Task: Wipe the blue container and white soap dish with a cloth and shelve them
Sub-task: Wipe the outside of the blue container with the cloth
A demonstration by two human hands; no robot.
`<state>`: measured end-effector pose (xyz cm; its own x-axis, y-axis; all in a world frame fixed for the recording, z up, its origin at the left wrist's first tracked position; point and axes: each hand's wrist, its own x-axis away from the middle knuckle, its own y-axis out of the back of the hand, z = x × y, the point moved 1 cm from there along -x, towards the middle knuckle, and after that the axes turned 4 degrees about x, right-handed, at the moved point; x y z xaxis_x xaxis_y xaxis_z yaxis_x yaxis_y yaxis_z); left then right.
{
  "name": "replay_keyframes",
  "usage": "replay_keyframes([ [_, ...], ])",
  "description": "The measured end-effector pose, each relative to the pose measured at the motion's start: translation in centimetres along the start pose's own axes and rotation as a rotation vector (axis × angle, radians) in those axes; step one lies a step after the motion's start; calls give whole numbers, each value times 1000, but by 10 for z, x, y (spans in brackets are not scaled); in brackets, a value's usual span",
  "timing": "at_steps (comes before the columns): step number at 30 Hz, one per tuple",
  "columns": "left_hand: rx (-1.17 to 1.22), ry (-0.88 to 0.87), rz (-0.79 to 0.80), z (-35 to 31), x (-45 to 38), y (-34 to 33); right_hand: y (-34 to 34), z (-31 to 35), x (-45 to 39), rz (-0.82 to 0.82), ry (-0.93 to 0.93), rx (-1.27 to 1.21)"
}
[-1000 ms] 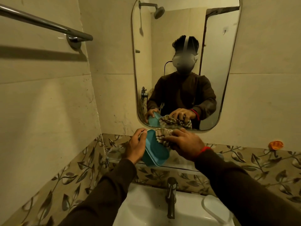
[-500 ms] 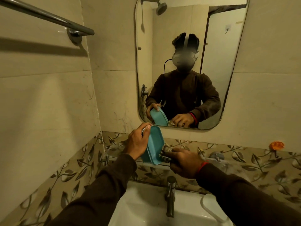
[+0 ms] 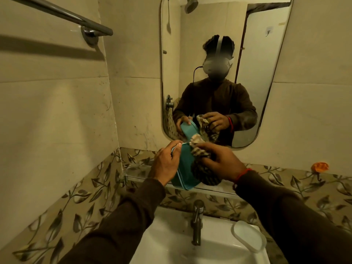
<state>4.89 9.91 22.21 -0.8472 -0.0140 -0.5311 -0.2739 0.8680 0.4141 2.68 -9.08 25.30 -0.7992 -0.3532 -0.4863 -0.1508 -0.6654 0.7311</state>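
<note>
My left hand grips the left rim of the blue container, which is tilted on edge above the glass shelf. My right hand holds a striped cloth pressed against the container's right face, the cloth reaching over its top rim. The white soap dish lies on the right rim of the sink, below my right sleeve.
A white sink with a metal tap sits below my arms. A mirror hangs on the wall ahead. A towel rail juts from the left wall. An orange hook is stuck on the right wall.
My right hand has risen with the cloth from the container's lower edge up its face to the top rim. My left hand has kept its hold.
</note>
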Motion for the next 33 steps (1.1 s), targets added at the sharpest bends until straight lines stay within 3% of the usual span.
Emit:
replay_keyframes([
  [5,122,127,20,-13,8,-18,-30,11,-11,108,305,835],
  [9,100,146,-5,-9,9,-14,-47,12,7,197,249,1022],
  [16,213,108,-135,-5,15,-20,-53,34,21,398,71,958],
  [21,279,115,-165,3,22,-29,-46,42,13,589,-57,617],
  [25,347,158,-132,2,15,-27,-44,32,6,431,-212,255],
  [28,476,304,-88,5,18,-29,-35,27,-3,187,-362,-89],
  [31,641,445,-44,4,26,-40,-30,25,-13,-102,-288,192],
  [33,717,482,-46,-2,29,-45,-35,30,-15,-174,-209,449],
])
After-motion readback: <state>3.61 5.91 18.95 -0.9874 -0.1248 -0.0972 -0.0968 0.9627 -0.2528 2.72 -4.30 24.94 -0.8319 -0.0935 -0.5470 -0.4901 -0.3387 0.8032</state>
